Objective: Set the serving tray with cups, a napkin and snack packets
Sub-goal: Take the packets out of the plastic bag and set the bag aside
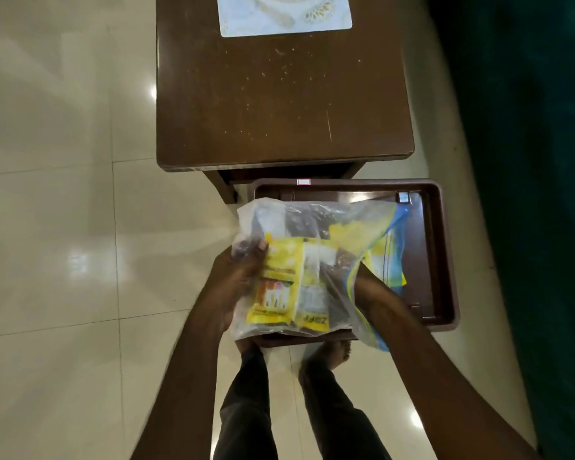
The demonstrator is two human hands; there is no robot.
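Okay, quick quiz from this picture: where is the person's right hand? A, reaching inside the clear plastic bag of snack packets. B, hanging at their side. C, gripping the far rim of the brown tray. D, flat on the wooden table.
A: the right hand goes in through the blue-edged mouth of the clear plastic bag, while the left hand holds the bag from outside, over the brown tray.

I see one brown serving tray [442, 260], one clear zip bag [312, 224] and one brown table [279, 104] with one pale placemat [284, 18] on it. Inside the bag I count at least two yellow snack packets [276, 280]; further packets are present, but their number cannot be determined through the plastic.
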